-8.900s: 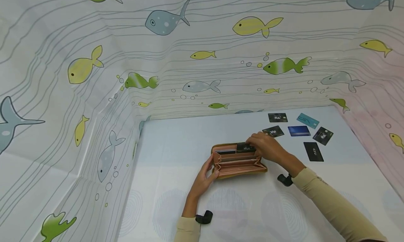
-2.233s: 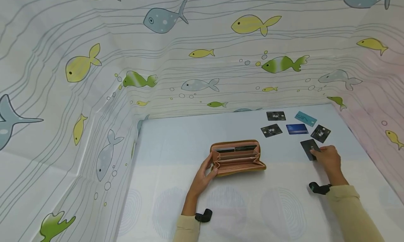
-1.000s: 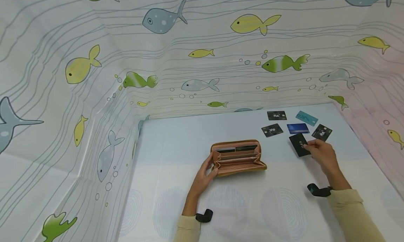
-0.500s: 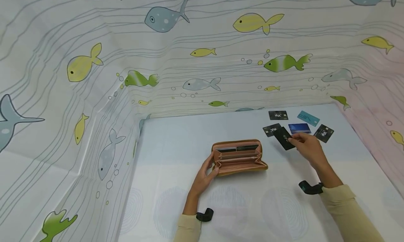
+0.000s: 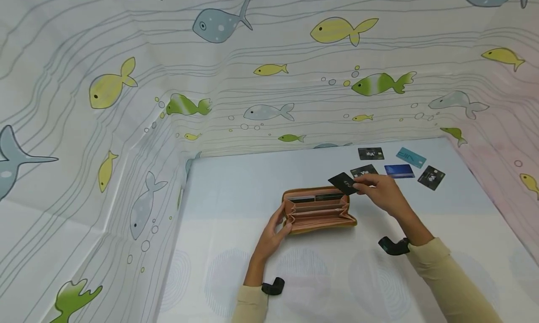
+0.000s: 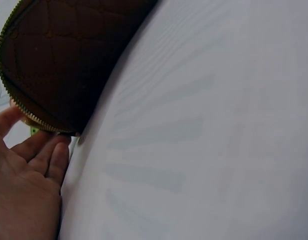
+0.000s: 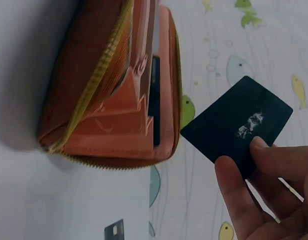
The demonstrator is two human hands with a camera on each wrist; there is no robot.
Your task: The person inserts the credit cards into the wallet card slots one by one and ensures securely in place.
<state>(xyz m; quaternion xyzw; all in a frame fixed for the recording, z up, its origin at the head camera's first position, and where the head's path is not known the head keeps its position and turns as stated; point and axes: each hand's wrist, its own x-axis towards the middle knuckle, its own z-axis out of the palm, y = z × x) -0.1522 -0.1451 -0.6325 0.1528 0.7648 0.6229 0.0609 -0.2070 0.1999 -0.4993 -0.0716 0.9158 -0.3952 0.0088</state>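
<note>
A brown zip-around wallet (image 5: 322,216) stands unzipped on the table, its pink inner compartments facing up. My left hand (image 5: 268,242) grips its left end, thumb at the front edge; the left wrist view shows the fingers at the zipper of the quilted wallet (image 6: 59,55). Between thumb and fingers, my right hand (image 5: 382,193) pinches a black card (image 5: 342,183) beside the wallet's back right corner, overlapping it in the head view. A pale worn mark shows on this card (image 7: 244,120) in the right wrist view. Dark cards (image 5: 330,197) sit in the wallet's rear slots.
Several cards lie on the table at the back right: black Vip cards (image 5: 371,153), a teal card (image 5: 411,157), a blue card (image 5: 399,171) and a tilted black card (image 5: 431,178). Fish-patterned cloth (image 5: 227,89) rises behind and at the sides of the white table (image 5: 236,187).
My right hand has picked the black card up from the right of the table and carried it left to the wallet. Earlier it was at the rear card slot. My left hand stays put.
</note>
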